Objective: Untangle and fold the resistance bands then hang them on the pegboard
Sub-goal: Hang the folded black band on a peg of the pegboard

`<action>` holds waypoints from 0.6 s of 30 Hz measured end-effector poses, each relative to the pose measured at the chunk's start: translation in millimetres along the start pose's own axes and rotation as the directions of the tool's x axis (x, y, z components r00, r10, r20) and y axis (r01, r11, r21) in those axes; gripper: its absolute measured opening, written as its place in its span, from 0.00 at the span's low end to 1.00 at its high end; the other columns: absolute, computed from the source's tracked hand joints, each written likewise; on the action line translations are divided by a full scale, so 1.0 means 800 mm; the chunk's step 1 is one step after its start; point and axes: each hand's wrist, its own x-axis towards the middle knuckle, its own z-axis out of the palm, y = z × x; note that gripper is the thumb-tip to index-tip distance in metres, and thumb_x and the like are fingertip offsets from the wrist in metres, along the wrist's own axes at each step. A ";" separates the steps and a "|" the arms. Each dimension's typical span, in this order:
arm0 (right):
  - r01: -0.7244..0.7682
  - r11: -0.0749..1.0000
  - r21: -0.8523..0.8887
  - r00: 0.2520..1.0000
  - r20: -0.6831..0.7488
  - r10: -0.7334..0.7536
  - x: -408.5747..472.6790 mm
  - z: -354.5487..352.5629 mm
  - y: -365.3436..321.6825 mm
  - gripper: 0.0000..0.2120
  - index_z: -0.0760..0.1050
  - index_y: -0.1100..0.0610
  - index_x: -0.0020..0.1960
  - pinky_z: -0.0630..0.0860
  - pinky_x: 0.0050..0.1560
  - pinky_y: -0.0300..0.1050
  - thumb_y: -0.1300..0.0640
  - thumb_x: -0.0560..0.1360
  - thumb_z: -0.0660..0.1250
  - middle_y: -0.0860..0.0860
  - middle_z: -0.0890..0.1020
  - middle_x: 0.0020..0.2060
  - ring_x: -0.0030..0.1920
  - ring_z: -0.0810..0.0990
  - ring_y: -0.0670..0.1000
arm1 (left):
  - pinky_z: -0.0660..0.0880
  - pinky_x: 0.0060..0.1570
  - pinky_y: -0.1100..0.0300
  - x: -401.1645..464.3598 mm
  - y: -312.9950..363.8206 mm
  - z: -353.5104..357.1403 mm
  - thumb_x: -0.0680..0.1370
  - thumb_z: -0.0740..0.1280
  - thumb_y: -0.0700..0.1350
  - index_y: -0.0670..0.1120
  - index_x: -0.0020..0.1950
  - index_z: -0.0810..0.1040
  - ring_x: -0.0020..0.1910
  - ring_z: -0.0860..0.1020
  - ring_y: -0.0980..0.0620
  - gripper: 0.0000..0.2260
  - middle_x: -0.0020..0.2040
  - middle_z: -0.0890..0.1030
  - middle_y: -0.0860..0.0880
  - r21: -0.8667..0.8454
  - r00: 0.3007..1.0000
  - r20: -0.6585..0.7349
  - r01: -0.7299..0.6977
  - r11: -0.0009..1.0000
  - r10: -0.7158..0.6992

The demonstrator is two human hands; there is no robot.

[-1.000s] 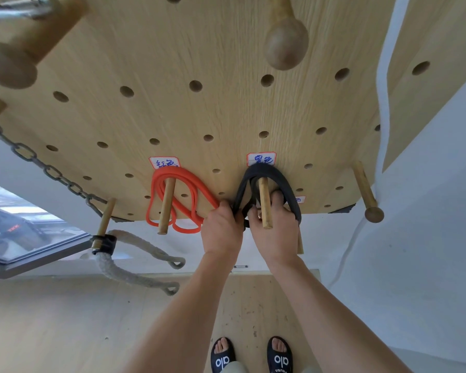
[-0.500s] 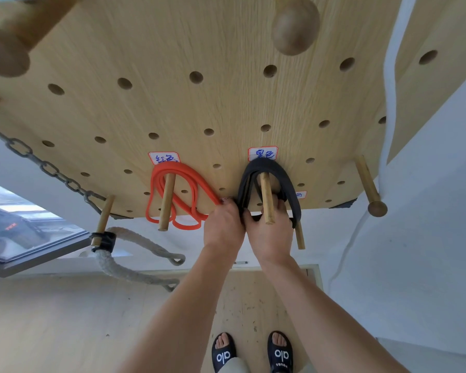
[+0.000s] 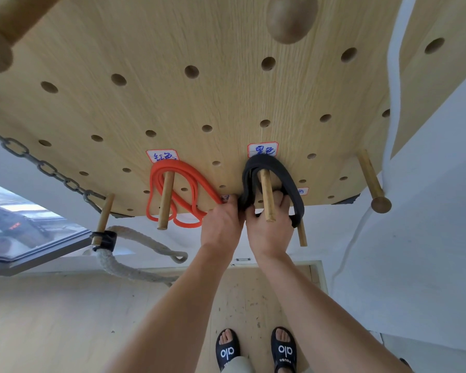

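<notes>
Step in hand: hanging the black band [image 3: 273, 168] on the pegboard [image 3: 226, 98]. The band is folded into several loops and looped over the wooden peg [image 3: 267, 195] directly below the blue-lettered label [image 3: 262, 149].

Left hand [image 3: 222, 224]: closed, pinching the band's gathered strands just left of that peg. Right hand [image 3: 269, 227]: below the peg, fingers curled up around the lower loops on both sides of the peg; it grips the band, thumb close to the left hand's. The two hands touch or nearly touch.

Red band [image 3: 178, 192]: already folded and hung on its own peg [image 3: 166, 200], well left of the black band's peg, under a second label [image 3: 162, 156]. No hand on it, though its right edge runs just beside the left hand's knuckles.

Judgement: task near its end; only the black band is unsettled. Next move calls for evening the loops so they sit back toward the board rather than near the peg tip, then letting go with both hands without dragging strands forward. Risk: elastic loops springing off the peg on release.
</notes>
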 end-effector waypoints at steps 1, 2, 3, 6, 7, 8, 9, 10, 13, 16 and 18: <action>0.002 1.000 0.013 1.000 -0.011 -0.002 0.000 -0.001 0.000 0.15 0.74 0.64 0.54 0.74 0.31 0.48 0.59 0.73 0.74 0.61 0.79 0.52 0.38 0.82 0.63 | 0.80 0.42 0.46 0.001 0.000 0.001 0.84 0.61 0.49 0.43 0.57 0.74 0.41 0.81 0.36 0.10 0.44 0.82 0.41 0.014 1.000 -0.001 -0.001 1.000 0.001; 0.014 1.000 0.017 1.000 -0.022 -0.014 0.000 -0.002 0.001 0.13 0.74 0.64 0.53 0.74 0.30 0.48 0.61 0.72 0.73 0.62 0.79 0.51 0.37 0.82 0.64 | 0.80 0.42 0.47 0.001 -0.001 0.002 0.84 0.60 0.47 0.43 0.57 0.74 0.41 0.81 0.36 0.08 0.44 0.82 0.41 0.031 1.000 -0.004 -0.001 1.000 0.001; 0.033 0.999 0.014 0.999 -0.033 -0.032 -0.001 -0.002 0.003 0.12 0.74 0.65 0.51 0.74 0.29 0.49 0.63 0.72 0.73 0.62 0.80 0.49 0.35 0.82 0.65 | 0.80 0.41 0.47 0.001 -0.001 0.002 0.84 0.60 0.46 0.43 0.58 0.73 0.41 0.81 0.36 0.07 0.43 0.82 0.41 0.043 1.000 -0.010 0.002 0.999 -0.002; 0.068 0.998 0.015 0.996 -0.055 -0.067 0.000 -0.006 0.009 0.10 0.74 0.64 0.49 0.75 0.29 0.49 0.63 0.72 0.73 0.60 0.80 0.46 0.35 0.81 0.64 | 0.80 0.40 0.48 0.004 -0.003 0.005 0.85 0.59 0.45 0.43 0.57 0.74 0.41 0.82 0.37 0.07 0.43 0.82 0.41 0.065 1.000 -0.013 0.013 0.998 -0.013; 0.069 0.997 0.023 0.997 -0.047 -0.068 -0.001 -0.007 0.010 0.10 0.74 0.63 0.48 0.75 0.29 0.49 0.62 0.72 0.73 0.60 0.80 0.46 0.36 0.81 0.64 | 0.80 0.40 0.49 0.004 -0.003 0.006 0.85 0.60 0.46 0.43 0.56 0.75 0.41 0.83 0.38 0.08 0.43 0.83 0.41 0.068 1.000 -0.012 0.016 0.998 -0.016; 0.077 0.996 0.032 0.996 -0.044 -0.076 -0.001 -0.008 0.010 0.10 0.74 0.63 0.48 0.74 0.30 0.48 0.61 0.72 0.73 0.60 0.80 0.47 0.35 0.81 0.63 | 0.81 0.41 0.49 0.005 -0.003 0.007 0.85 0.60 0.47 0.43 0.54 0.75 0.41 0.83 0.39 0.08 0.42 0.83 0.42 0.073 1.000 -0.011 0.020 0.997 -0.019; 0.092 0.995 0.041 0.995 -0.045 -0.090 -0.001 -0.007 0.010 0.10 0.74 0.62 0.49 0.74 0.30 0.46 0.61 0.72 0.74 0.59 0.80 0.46 0.35 0.81 0.62 | 0.81 0.41 0.50 0.006 -0.003 0.008 0.85 0.60 0.48 0.44 0.53 0.76 0.41 0.83 0.39 0.10 0.42 0.83 0.43 0.078 1.000 -0.007 0.022 0.997 -0.022; 0.108 0.993 0.052 0.993 -0.045 -0.105 -0.002 -0.006 0.010 0.11 0.75 0.61 0.49 0.74 0.30 0.45 0.61 0.71 0.74 0.59 0.80 0.46 0.34 0.82 0.61 | 0.81 0.41 0.51 0.007 -0.002 0.007 0.85 0.60 0.50 0.44 0.52 0.77 0.41 0.83 0.40 0.11 0.42 0.83 0.43 0.080 1.000 -0.001 0.025 0.996 -0.025; 0.130 0.987 0.096 0.991 -0.041 -0.126 -0.007 -0.003 0.006 0.12 0.73 0.57 0.49 0.77 0.32 0.48 0.59 0.71 0.75 0.55 0.81 0.40 0.34 0.82 0.58 | 0.80 0.41 0.50 0.009 -0.003 0.009 0.83 0.63 0.51 0.44 0.50 0.77 0.41 0.81 0.39 0.12 0.41 0.81 0.43 0.013 1.000 0.008 0.030 0.999 -0.030; 0.158 0.981 0.111 0.987 -0.039 -0.155 -0.008 -0.002 0.006 0.10 0.76 0.57 0.46 0.79 0.34 0.50 0.59 0.71 0.77 0.52 0.82 0.37 0.36 0.82 0.56 | 0.73 0.35 0.54 0.008 -0.005 0.007 0.82 0.64 0.50 0.45 0.47 0.76 0.36 0.79 0.40 0.10 0.35 0.77 0.47 -0.067 0.999 0.013 0.050 0.997 -0.049; 0.158 0.981 0.111 0.987 -0.034 -0.156 -0.007 -0.003 0.005 0.10 0.76 0.57 0.45 0.75 0.33 0.45 0.60 0.70 0.77 0.51 0.82 0.36 0.35 0.82 0.55 | 0.70 0.32 0.57 0.008 -0.007 0.004 0.80 0.66 0.50 0.45 0.47 0.77 0.33 0.75 0.42 0.09 0.32 0.74 0.49 -0.117 0.997 0.019 0.078 0.990 -0.076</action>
